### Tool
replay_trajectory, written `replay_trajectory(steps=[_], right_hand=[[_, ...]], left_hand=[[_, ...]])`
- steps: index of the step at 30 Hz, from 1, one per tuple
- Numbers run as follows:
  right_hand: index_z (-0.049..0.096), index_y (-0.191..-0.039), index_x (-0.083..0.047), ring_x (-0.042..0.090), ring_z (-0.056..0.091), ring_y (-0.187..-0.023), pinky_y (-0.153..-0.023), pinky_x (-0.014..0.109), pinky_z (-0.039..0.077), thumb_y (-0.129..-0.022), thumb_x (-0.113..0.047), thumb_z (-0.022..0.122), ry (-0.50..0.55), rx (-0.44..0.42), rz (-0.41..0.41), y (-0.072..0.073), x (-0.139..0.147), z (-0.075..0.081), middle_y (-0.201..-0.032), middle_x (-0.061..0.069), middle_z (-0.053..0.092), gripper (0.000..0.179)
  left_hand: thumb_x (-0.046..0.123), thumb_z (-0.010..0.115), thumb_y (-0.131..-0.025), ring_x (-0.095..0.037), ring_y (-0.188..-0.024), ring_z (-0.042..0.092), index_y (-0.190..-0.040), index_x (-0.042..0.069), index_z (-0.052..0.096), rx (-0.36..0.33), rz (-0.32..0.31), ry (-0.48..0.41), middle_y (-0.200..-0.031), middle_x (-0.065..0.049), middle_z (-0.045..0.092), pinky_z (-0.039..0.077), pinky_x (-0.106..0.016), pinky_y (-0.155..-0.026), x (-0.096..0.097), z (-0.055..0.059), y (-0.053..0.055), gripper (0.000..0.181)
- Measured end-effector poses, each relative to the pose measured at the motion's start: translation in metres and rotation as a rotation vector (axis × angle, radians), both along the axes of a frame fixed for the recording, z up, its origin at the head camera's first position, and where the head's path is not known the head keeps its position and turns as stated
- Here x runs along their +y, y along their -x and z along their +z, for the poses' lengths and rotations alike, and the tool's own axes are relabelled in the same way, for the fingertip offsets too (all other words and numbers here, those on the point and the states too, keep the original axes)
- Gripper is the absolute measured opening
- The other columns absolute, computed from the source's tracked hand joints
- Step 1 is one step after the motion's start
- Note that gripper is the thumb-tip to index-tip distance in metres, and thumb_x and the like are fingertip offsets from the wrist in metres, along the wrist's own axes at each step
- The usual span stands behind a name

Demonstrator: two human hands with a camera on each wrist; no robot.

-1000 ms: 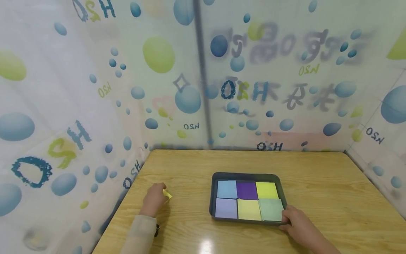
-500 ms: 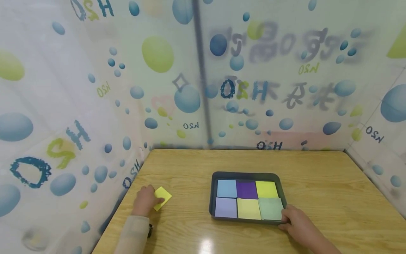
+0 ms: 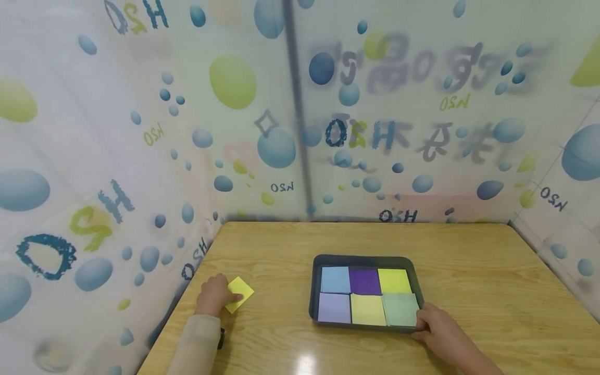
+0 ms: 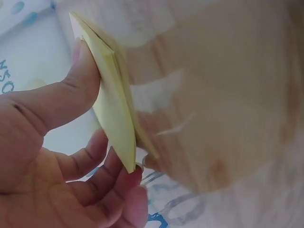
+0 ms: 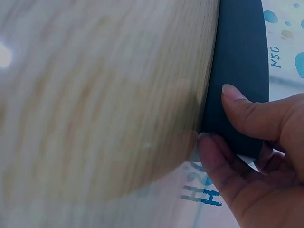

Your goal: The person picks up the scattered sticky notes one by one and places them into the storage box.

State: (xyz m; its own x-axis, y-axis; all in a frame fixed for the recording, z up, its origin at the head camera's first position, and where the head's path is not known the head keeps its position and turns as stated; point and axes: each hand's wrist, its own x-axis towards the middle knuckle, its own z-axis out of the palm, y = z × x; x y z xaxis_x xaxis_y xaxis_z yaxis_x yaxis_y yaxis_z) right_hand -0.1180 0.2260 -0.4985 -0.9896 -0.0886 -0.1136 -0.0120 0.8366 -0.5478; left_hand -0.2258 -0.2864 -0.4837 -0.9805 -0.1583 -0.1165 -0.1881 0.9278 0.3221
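Observation:
At the left of the table in the head view, my left hand [image 3: 215, 296] pinches a small yellow sticky note pad [image 3: 242, 293], tilted with one corner toward the right. In the left wrist view the thumb lies on one face of that pad [image 4: 113, 109] and fingertips meet its lower corner. My right hand [image 3: 438, 330] grips the near right corner of a dark shallow tray [image 3: 319, 260]. Seen from the right wrist, the thumb presses on the outer wall of the tray [image 5: 240, 52], fingers at its bottom edge. Square sticky note pads in several colours fill the tray in two rows.
The back row has a light blue pad [image 3: 335, 279], a purple pad [image 3: 364, 281] and a bright yellow pad [image 3: 394, 280]. In front lie a lilac pad [image 3: 334, 307], a pale yellow pad [image 3: 367, 309] and a pale green pad [image 3: 400, 309]. Patterned sheeting [image 3: 234, 135] encloses the wooden table [image 3: 281, 239].
My left hand has shifted slightly left and turned, so more of the yellow sticky note pad's face shows. For the last half second it stays nearly still. The right hand and tray stay in place.

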Motion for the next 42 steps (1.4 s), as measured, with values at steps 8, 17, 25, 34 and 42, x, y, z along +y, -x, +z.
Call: replay_trajectory(steps=[8,17,25,34,42], right_hand=[[0.058,-0.069,-0.014,0.016,0.045,-0.074,-0.062,0.023,0.036,-0.079,-0.004,0.082,-0.006,0.007,0.001,0.000,0.001,0.001,-0.077,0.000,0.047,0.027],[0.058,-0.068,-0.013,0.016,0.045,-0.073,-0.061,0.023,0.036,-0.078,-0.004,0.082,-0.004,0.013,0.005,0.000,0.002,-0.001,-0.076,0.000,0.047,0.028],[0.057,-0.068,-0.014,0.016,0.045,-0.074,-0.063,0.023,0.036,-0.079,-0.004,0.082,-0.001,0.012,0.011,-0.002,0.002,-0.001,-0.077,0.000,0.048,0.028],[0.058,-0.069,-0.014,0.016,0.045,-0.074,-0.062,0.023,0.035,-0.079,-0.004,0.082,0.004,0.005,0.007,-0.002,0.000,0.000,-0.077,0.000,0.047,0.028],[0.058,-0.069,-0.014,0.016,0.045,-0.074,-0.063,0.023,0.036,-0.079,-0.004,0.082,0.001,0.007,0.012,-0.002,0.000,-0.001,-0.077,0.000,0.047,0.028]], left_hand=[[0.028,0.089,-0.077,-0.037,-0.085,0.056,-0.105,-0.006,0.052,0.040,0.015,-0.033,-0.093,-0.023,0.061,0.048,-0.045,-0.065,0.003,0.003,-0.001,0.057],[0.013,0.069,-0.093,-0.034,-0.086,0.058,-0.116,-0.008,0.066,0.100,-0.009,0.015,-0.104,-0.024,0.066,0.049,-0.041,-0.064,0.014,0.016,0.001,0.032],[0.004,0.055,-0.096,-0.031,-0.087,0.063,-0.113,-0.005,0.069,0.063,-0.005,-0.001,-0.107,-0.021,0.068,0.052,-0.041,-0.066,0.015,0.023,0.003,0.024],[0.008,0.053,-0.100,-0.023,-0.081,0.063,-0.111,0.000,0.069,0.067,-0.031,0.006,-0.109,-0.016,0.071,0.055,-0.041,-0.068,0.020,0.035,0.002,0.021],[0.012,0.056,-0.101,-0.021,-0.077,0.061,-0.103,0.006,0.070,0.084,-0.037,0.039,-0.101,-0.010,0.071,0.053,-0.039,-0.064,0.040,0.045,0.007,0.015]])
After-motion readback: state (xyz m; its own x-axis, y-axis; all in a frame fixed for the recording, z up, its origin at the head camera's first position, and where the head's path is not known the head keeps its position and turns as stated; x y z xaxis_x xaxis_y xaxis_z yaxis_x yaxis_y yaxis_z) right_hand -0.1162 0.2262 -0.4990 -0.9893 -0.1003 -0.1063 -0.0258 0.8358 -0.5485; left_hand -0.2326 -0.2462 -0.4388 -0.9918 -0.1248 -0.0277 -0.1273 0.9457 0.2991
